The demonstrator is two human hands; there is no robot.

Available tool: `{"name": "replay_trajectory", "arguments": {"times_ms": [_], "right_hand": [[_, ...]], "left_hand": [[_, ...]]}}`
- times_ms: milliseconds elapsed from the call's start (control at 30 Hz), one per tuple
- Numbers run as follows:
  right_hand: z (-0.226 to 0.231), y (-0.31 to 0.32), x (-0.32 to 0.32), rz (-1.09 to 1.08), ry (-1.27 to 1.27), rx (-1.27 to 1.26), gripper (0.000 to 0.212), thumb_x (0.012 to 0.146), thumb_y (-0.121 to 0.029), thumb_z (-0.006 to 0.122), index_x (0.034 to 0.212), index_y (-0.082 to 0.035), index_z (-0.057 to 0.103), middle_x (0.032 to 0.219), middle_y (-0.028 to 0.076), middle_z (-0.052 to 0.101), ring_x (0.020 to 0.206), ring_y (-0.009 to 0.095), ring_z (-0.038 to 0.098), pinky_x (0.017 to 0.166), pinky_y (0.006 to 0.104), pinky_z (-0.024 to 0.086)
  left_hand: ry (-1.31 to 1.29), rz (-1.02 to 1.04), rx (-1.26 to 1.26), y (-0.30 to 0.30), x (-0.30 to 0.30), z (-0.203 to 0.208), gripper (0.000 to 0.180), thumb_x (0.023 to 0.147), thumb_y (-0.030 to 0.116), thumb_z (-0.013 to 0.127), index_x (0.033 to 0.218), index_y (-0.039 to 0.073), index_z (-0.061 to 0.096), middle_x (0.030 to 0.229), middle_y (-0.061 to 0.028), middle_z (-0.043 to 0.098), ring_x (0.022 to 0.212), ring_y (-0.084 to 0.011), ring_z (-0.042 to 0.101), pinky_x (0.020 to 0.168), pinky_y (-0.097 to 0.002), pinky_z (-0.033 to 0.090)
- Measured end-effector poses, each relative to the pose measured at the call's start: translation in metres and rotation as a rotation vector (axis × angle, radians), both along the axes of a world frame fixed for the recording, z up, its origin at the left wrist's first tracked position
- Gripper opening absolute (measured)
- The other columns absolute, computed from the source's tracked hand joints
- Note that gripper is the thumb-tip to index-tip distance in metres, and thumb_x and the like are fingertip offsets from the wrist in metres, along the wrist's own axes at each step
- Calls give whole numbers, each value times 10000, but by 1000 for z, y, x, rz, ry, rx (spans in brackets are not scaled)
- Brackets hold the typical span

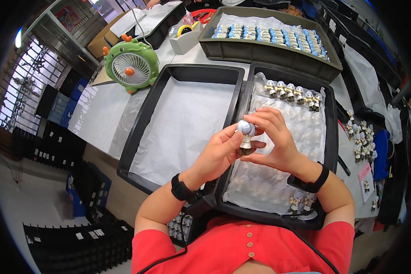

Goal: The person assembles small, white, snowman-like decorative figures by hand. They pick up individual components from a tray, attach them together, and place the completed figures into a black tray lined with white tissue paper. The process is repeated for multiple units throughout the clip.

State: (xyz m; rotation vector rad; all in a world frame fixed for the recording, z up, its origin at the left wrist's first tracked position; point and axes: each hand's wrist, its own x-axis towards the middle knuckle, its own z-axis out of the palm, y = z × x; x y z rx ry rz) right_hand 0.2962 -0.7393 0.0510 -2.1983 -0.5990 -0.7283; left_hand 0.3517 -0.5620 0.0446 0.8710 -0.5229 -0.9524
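Between my two hands is a small figurine (245, 136) with pale blue-grey hair and a cream body, held upright. My left hand (221, 153) grips it from the left, thumb against its side. Curved around its right side, my right hand (276, 141) has its fingertips at the head and its thumb near the base; whether they press on it is hard to see. Below lies a black tray (334, 137) lined with clear plastic, with a row of similar figurines (290, 92) along its far edge and a few more (301, 202) at its near right corner.
To the left lies a black tray (128, 153) lined with white paper. Behind stands a dark green crate (269, 54) of blue and white pieces. A green fan (131, 66) and a tape dispenser (186, 41) are at the back left. More figurines (363, 141) cluster at right.
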Motion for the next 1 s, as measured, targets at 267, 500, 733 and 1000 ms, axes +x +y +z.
{"name": "replay_trajectory", "arguments": {"times_ms": [267, 500, 733, 1000], "right_hand": [[-1, -3, 4, 77, 129, 93, 655, 569, -169, 817, 1160, -57, 557, 1057, 76, 555, 1073, 261, 448, 761, 292, 493], [-5, -9, 10, 131, 130, 81, 656, 589, -170, 808, 1180, -50, 548, 1079, 81, 550, 1039, 234, 472, 778, 302, 465], [-8, -4, 7, 106, 177, 180, 643, 598, -153, 790, 1180, -55, 535, 1062, 87, 549, 987, 227, 490, 814, 323, 440], [-19, -4, 6, -3, -93, 31, 351, 603, -96, 767, 914, -84, 602, 960, 55, 577, 922, 240, 514, 819, 357, 396]], "left_hand": [[84, -15, -10, -1, 3, -2, 489, 949, 377, 406, 1269, 9, 371, 1185, -99, 522, 1132, -246, 519, 846, -335, 489], [168, -76, -45, -2, 4, -5, 548, 955, 394, 359, 1342, 14, 277, 1291, -138, 436, 1174, -290, 476, 946, -411, 427], [127, -16, -62, -4, 5, -8, 526, 964, 375, 339, 1348, 22, 274, 1300, -130, 429, 1201, -286, 449, 960, -406, 414], [184, 69, -124, -3, 8, -11, 459, 971, 339, 346, 1311, 30, 331, 1243, -106, 473, 1193, -250, 457, 929, -359, 427]]}}
